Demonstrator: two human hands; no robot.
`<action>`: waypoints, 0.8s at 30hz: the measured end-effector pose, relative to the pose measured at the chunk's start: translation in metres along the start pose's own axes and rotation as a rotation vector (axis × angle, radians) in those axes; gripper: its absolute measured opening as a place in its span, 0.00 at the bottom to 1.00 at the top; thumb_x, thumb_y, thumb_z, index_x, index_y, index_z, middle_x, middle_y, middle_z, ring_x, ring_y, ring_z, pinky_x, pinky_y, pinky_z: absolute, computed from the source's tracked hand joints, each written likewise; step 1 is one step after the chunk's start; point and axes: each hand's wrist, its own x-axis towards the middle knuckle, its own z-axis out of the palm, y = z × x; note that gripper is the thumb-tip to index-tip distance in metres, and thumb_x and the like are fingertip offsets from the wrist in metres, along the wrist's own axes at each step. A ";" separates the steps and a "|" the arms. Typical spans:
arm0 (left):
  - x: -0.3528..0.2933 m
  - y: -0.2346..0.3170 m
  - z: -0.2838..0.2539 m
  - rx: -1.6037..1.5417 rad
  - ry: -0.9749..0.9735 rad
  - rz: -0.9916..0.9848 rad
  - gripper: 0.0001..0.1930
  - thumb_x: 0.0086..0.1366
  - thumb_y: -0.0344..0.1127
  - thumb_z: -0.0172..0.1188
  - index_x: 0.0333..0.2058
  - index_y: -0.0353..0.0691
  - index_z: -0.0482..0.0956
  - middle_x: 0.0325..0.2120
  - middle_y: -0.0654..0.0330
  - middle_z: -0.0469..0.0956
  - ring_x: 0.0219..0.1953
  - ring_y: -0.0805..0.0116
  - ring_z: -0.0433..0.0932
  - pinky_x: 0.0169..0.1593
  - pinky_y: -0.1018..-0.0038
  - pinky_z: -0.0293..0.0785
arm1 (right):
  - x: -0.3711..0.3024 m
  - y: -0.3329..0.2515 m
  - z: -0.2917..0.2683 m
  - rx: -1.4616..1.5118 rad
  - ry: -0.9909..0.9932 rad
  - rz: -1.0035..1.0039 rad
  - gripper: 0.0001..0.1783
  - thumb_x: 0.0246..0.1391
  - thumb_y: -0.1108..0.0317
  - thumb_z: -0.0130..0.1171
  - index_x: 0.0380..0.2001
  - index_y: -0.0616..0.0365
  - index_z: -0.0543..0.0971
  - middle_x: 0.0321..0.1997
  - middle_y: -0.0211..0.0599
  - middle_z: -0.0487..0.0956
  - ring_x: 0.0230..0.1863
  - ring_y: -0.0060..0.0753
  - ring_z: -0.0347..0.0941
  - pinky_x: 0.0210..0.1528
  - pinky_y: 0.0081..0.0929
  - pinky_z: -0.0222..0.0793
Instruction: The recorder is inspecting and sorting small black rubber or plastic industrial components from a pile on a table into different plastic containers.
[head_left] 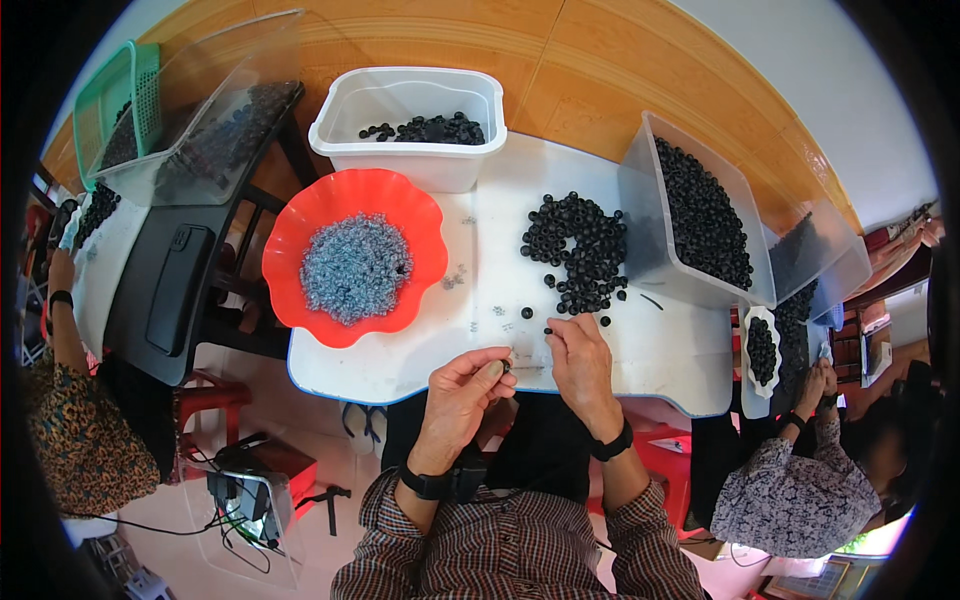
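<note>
My left hand (466,390) is closed just above the front edge of the white table (400,362), pinching a small black round part (506,367) between thumb and forefinger. Beside it, my right hand (582,368) has its fingers drawn together at the near side of a pile of black round parts (575,240). A tiny dark piece (548,331) shows against its fingertips; whether they grip it, I cannot tell. Some parts in the pile look like rings. To the left, a red scalloped bowl (428,215) holds many small grey-blue pieces, too fine to name.
A white tub (405,150) with black parts stands at the back. On the right is a clear bin (650,235) full of them. Co-workers sit at both sides: a patterned sleeve (75,400) left, a person's hands (818,382) right. A phone (180,288) lies on the dark left table.
</note>
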 end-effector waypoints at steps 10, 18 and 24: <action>0.001 -0.003 0.004 0.026 -0.026 0.009 0.12 0.69 0.26 0.54 0.49 0.29 0.77 0.40 0.54 0.79 0.37 0.68 0.80 0.42 0.74 0.81 | -0.005 -0.007 -0.006 0.337 -0.047 0.066 0.06 0.57 0.76 0.57 0.38 0.63 0.79 0.32 0.37 0.76 0.26 0.34 0.77 0.28 0.29 0.72; 0.003 -0.002 0.016 0.142 -0.086 0.000 0.11 0.69 0.26 0.54 0.48 0.33 0.79 0.38 0.58 0.80 0.35 0.74 0.79 0.41 0.79 0.78 | -0.013 -0.027 -0.022 0.787 -0.235 0.377 0.07 0.57 0.76 0.61 0.38 0.67 0.78 0.30 0.36 0.82 0.28 0.19 0.78 0.26 0.17 0.74; 0.004 -0.005 0.018 0.296 -0.098 0.042 0.12 0.69 0.25 0.53 0.49 0.34 0.79 0.38 0.60 0.79 0.36 0.75 0.78 0.42 0.80 0.77 | -0.015 -0.027 -0.021 0.497 -0.089 0.118 0.07 0.54 0.76 0.64 0.36 0.65 0.80 0.32 0.37 0.82 0.29 0.21 0.80 0.28 0.19 0.76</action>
